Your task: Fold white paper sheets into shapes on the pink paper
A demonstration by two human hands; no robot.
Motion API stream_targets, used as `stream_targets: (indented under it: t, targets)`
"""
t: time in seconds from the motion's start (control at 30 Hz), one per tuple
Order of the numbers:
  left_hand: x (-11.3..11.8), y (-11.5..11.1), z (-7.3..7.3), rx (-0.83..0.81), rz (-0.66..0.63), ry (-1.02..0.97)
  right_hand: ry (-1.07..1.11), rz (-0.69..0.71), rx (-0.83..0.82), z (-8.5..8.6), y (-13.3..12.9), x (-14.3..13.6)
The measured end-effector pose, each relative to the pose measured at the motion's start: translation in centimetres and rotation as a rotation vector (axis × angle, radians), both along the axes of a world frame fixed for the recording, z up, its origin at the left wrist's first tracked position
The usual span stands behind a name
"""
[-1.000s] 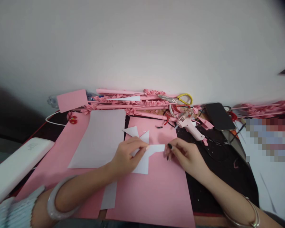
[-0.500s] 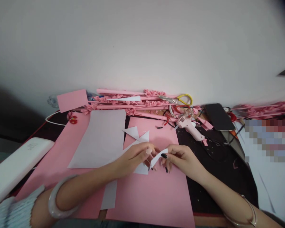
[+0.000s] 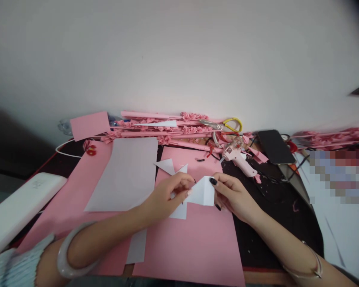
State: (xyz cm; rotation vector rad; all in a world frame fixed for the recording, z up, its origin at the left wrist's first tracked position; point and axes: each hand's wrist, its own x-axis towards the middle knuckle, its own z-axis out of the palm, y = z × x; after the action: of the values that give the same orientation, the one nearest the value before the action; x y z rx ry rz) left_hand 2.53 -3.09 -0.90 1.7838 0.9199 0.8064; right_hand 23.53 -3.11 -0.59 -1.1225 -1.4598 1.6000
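Observation:
Between my hands is a small piece of white paper [image 3: 200,193] with a crease running down it. My left hand [image 3: 170,194] pinches its narrow left end between thumb and finger. On the wider right edge, the thumb and fingers of my right hand [image 3: 231,195] are closed. The paper is held just above a pink sheet [image 3: 194,247]. White paper scraps [image 3: 166,165] lie beside and partly under my left hand, some of them hidden by it. A larger stack of white paper [image 3: 128,171] rests to the left.
Pink paper stems with ruffled flowers [image 3: 194,130] lie along the wall, with yellow-handled scissors [image 3: 233,124] on them. A pink glue gun [image 3: 241,161] and a black phone [image 3: 276,146] are at the back right. A white box-like device [image 3: 26,207] stands at the left.
The white paper has turned from a narrow, edge-on strip to show its broad, creased face. Both my hands have shifted slightly, the right one up and a little outward.

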Motion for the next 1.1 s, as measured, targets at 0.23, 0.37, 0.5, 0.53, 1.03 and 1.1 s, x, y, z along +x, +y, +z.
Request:
stream_targets:
  t: [0.23, 0.37, 0.5, 0.53, 1.03, 1.1]
  targets:
    - [-0.2, -0.6, -0.6, 0.457, -0.101, 0.477, -0.832, 0.025, 0.495, 0.1, -0.1, -0.8]
    - [0.1, -0.7, -1.2, 0.602, -0.125, 0.653, -1.171, 0.085, 0.648, 0.1, 0.0, -1.5]
    - [0.5, -0.7, -1.3, 0.671, -0.141, 0.794, -1.312, 0.096, 0.723, 0.1, 0.3, -2.0]
    - [0.5, -0.8, -1.3, 0.678, -0.142, 0.815, -1.335, 0.089, 0.731, 0.0, 0.3, -2.1]
    - [1.2, -0.7, -2.9, 0.896, -0.127, 0.894, -1.41, 0.073, 0.757, -0.5, 0.9, -2.8]
    - [1.3, -0.8, -3.0, 0.907, -0.122, 0.915, -1.407, 0.069, 0.755, -0.6, 0.9, -2.9]
